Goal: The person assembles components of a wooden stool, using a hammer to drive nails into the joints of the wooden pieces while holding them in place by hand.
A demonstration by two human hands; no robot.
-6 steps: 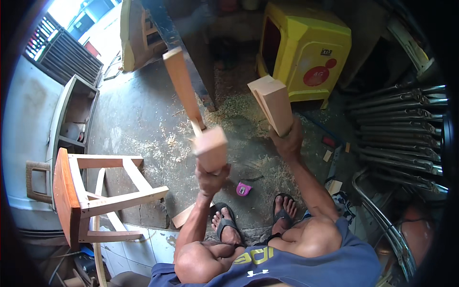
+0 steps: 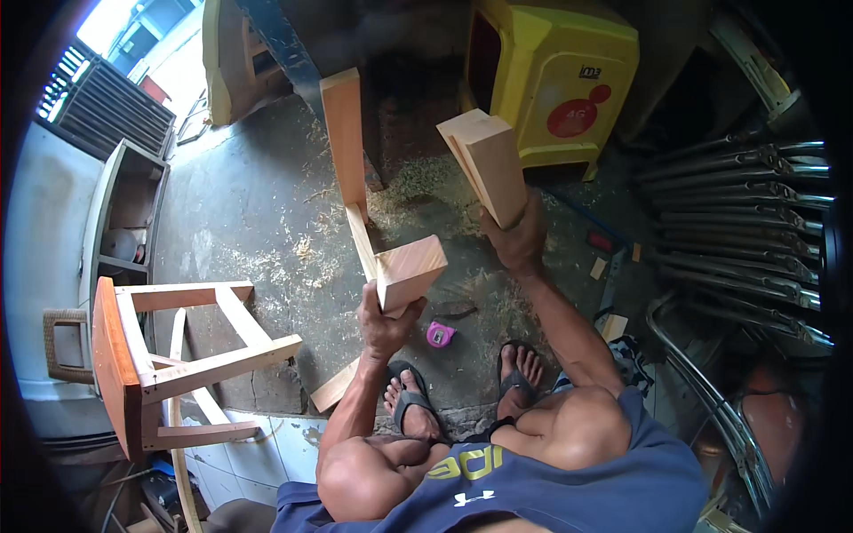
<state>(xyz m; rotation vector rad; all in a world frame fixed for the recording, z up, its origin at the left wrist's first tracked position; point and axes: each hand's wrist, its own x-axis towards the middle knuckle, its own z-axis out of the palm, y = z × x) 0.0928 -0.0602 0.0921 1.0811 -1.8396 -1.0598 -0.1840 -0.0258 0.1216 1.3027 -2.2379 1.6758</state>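
My left hand [image 2: 384,322] grips the near leg of a joined wooden frame [image 2: 404,271]: two pale square legs linked by a thin rail [image 2: 360,238], with the far leg [image 2: 345,138] sticking up and away. My right hand [image 2: 515,238] holds a separate pale wooden block [image 2: 491,164] upright, to the right of the frame and apart from it. Below both hands are my feet in sandals [image 2: 410,401] and a small pink tape measure [image 2: 439,335] on the floor.
A wooden stool frame [image 2: 151,355] lies on its side at the left. A yellow plastic stool [image 2: 555,84] stands at the top right, with stacked metal chair legs [image 2: 746,231] at the far right. Sawdust covers the concrete floor [image 2: 258,222]. A loose wood strip [image 2: 335,387] lies by my left foot.
The right hand's block has tilted slightly and sits a little nearer the frame. The left hand's frame has barely shifted.
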